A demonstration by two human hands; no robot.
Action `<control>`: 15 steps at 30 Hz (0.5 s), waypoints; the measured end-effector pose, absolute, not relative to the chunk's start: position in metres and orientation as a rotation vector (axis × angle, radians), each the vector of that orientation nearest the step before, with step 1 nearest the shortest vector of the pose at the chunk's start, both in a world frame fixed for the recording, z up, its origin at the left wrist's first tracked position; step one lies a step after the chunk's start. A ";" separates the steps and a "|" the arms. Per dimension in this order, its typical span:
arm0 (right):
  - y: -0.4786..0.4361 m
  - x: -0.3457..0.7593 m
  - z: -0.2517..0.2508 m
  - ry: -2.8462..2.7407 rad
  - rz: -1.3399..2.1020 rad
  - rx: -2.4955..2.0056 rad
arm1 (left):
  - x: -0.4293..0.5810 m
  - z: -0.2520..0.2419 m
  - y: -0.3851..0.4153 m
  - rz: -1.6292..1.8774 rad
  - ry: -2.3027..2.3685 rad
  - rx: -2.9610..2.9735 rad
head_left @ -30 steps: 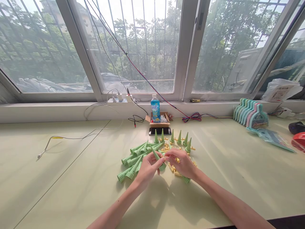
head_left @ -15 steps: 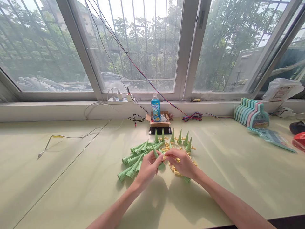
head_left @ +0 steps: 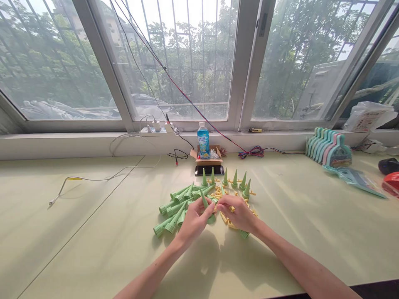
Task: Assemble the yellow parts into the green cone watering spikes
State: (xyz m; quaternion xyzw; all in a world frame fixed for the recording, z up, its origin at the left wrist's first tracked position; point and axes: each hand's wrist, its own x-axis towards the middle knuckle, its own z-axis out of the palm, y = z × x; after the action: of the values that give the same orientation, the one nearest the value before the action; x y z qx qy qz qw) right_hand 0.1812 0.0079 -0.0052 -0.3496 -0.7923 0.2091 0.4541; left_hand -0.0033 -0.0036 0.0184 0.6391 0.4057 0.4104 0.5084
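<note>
Green cones (head_left: 177, 205), yellow pegs (head_left: 225, 218), blue bottle (head_left: 203, 145) on a pale green table (head_left: 93, 232)

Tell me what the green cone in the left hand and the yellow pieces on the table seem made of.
The green cone looks like moulded plastic: uniform matte pastel colour, many identical copies. The yellow pieces are probably plastic too, same flat colour, but too small to be sure.

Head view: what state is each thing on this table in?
left hand, gripping held cone
right hand, fingertips at held cone, grip unclear
held cone, tilted, tip up
standing cones, upright in a row
cone pile, lying on sides
bottle, upright, capped
phone, flat, screen dark
box, open
</note>
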 end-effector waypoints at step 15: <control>0.005 0.181 -0.003 -1.995 0.502 -0.903 | -0.003 0.020 -0.004 0.971 0.970 1.489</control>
State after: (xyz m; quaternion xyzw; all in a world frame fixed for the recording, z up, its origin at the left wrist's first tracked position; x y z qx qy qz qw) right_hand 0.1814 0.0055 -0.0033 -0.3624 -0.8006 0.2013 0.4326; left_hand -0.0027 -0.0044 0.0204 0.6235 0.4061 0.4066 0.5300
